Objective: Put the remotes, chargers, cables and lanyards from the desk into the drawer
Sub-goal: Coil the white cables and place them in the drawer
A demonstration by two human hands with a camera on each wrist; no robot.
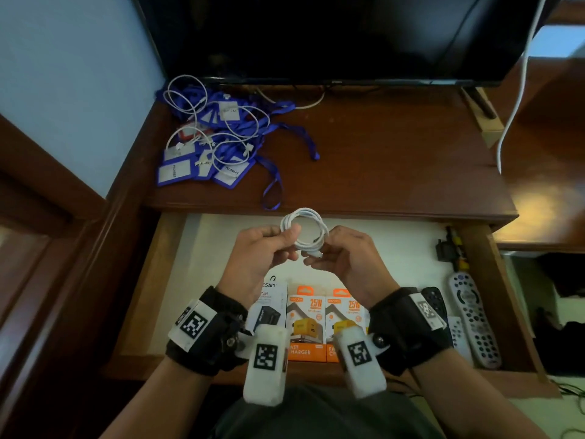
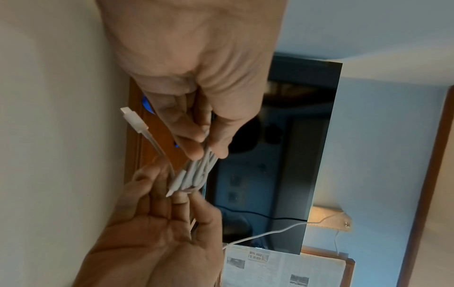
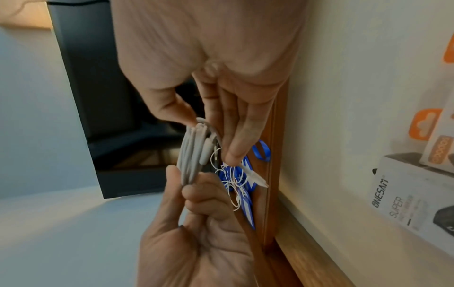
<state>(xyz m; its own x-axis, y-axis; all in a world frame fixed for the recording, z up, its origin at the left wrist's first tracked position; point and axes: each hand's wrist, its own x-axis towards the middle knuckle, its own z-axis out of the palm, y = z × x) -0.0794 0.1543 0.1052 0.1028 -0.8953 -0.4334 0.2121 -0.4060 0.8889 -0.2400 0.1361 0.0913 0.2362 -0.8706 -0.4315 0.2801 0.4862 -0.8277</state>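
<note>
A coiled white cable hangs over the open drawer, held between both hands. My left hand pinches the left side of the coil with thumb and fingers. My right hand pinches the right side near a loose plug end. The left wrist view shows my left hand gripping the bundled cable, one connector sticking out, and my right hand below. In the right wrist view my right hand pinches the bundle and my left hand grips it from underneath.
Blue lanyards tangled with thin white cables lie at the desk's back left. In the drawer lie charger boxes, remotes at the right and a black adapter. A TV stands behind; a white cord hangs at the right.
</note>
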